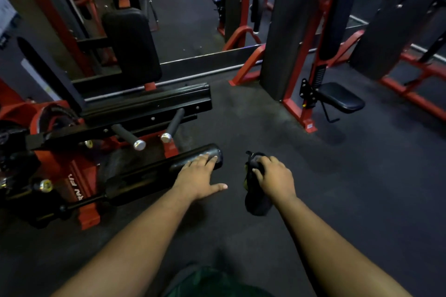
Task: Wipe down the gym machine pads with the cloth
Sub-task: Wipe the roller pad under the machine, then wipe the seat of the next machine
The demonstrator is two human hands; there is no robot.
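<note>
A long black roller pad [154,176] sticks out low from the red and black machine at the left. My left hand [200,176] rests flat on the pad's right end, fingers straight and thumb spread out to the right. My right hand [275,176] grips a dark cloth [257,202] that hangs down bunched beside it, in the air just right of the pad's end and apart from it. A tall black back pad [131,43] stands upright on the same machine, further back.
Two chrome-capped handles [129,136] jut out above the roller pad. A second red-framed machine with a small black seat [341,96] stands at the right. A mirror strip [205,60] runs along the floor behind. Dark rubber floor [337,188] lies open under my arms.
</note>
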